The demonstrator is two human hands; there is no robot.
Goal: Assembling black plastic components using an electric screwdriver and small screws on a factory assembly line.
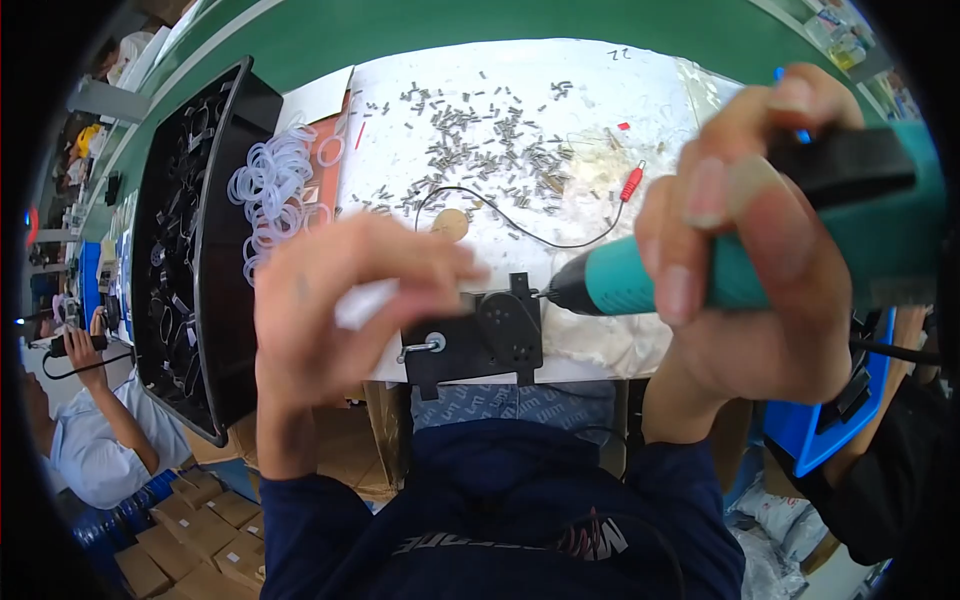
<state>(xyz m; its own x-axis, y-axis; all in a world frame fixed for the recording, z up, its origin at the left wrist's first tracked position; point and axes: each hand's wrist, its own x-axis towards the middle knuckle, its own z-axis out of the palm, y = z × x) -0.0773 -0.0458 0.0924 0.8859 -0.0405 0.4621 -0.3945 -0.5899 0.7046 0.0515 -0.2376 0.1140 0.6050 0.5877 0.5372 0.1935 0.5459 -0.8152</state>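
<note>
Seemingly midway: right fingers (776, 222) wrap a teal screwdriver (628, 276), its tip near the black fixture (465, 345) beside the left fingers (425, 262), curled, hold unclear. Loose pins (480, 140) beyond them look unused.

Bright light (seemingly overhead), washed-out white tabletop (610, 85), blurred left fingers (425, 252), bowed edges, black rim

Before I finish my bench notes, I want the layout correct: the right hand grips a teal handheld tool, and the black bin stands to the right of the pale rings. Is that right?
Not quite: the head view shows the black bin to the left of the pale rings. The right hand does grip the teal handheld tool.
</note>
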